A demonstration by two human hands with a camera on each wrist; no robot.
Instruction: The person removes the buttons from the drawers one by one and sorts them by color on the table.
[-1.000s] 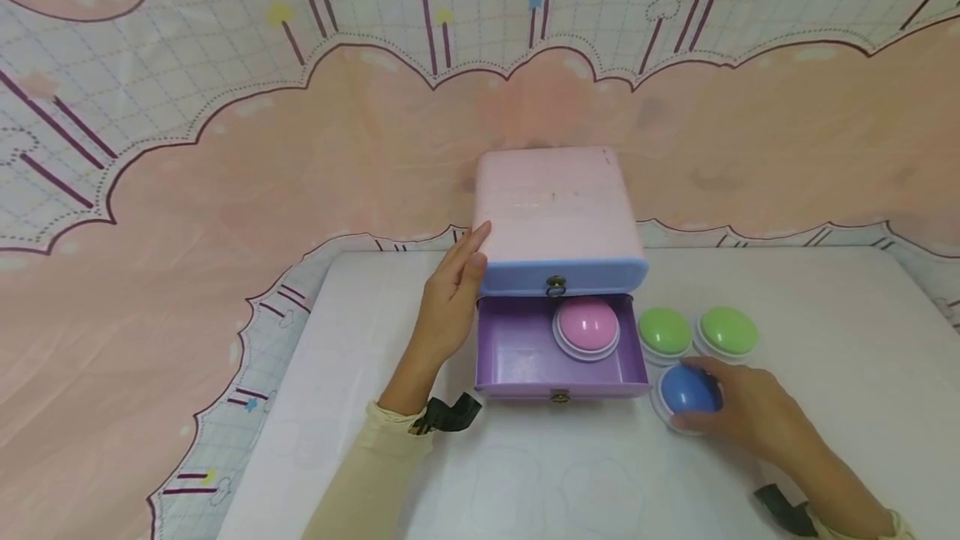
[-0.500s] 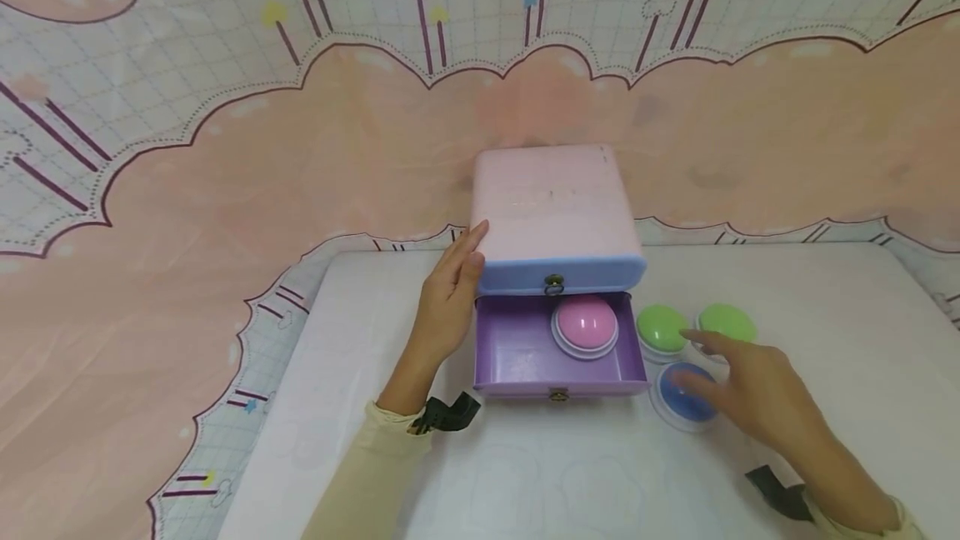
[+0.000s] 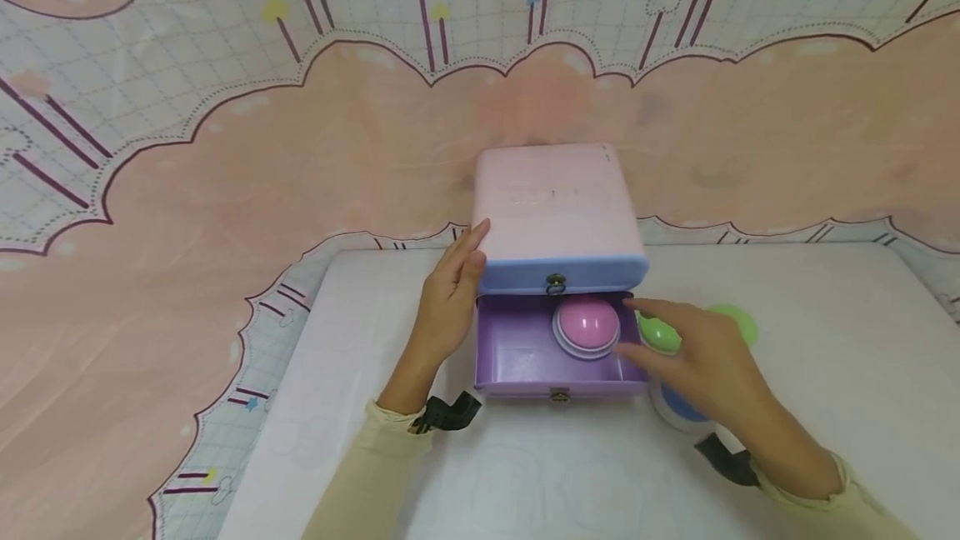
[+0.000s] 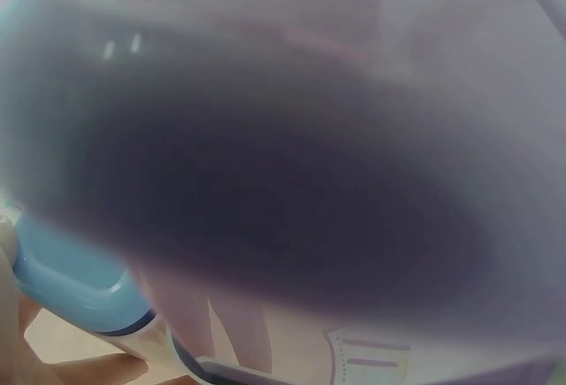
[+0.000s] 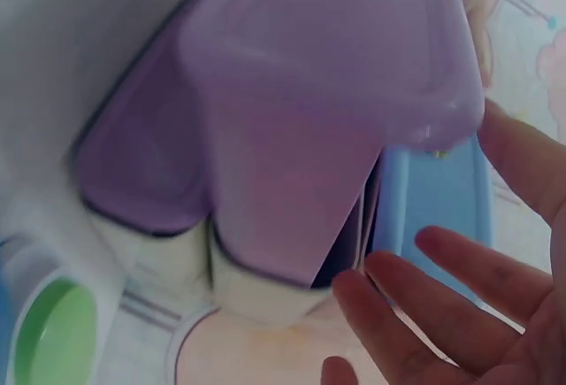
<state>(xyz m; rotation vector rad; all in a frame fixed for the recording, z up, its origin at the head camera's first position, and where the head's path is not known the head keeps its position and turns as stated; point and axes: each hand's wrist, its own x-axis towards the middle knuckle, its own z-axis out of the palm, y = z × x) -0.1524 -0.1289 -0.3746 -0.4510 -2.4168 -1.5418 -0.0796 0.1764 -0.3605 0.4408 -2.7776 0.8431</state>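
A small drawer box (image 3: 555,198) with a pink top and a blue upper drawer front stands at the back of the table. Its purple lower drawer (image 3: 513,348) is pulled out, and a pink dome-topped push button (image 3: 588,323) on a white base lies in it. Flat along the box's left side rests my left hand (image 3: 446,298). My right hand (image 3: 697,348) is over the drawer's right edge, thumb and forefinger spread just beside the pink button. In the right wrist view, the fingers (image 5: 442,301) hold nothing beside the purple drawer front (image 5: 327,40).
Right of the drawer, a green push button (image 3: 660,333), a second green button (image 3: 738,322) and a blue button (image 3: 681,407) lie partly hidden by my right hand. A patterned cloth (image 3: 337,148) hangs behind the white table (image 3: 525,473).
My right hand has let go of the blue button, lifted over the green ones and moved left to the drawer's right edge. The left hand stays at the box.
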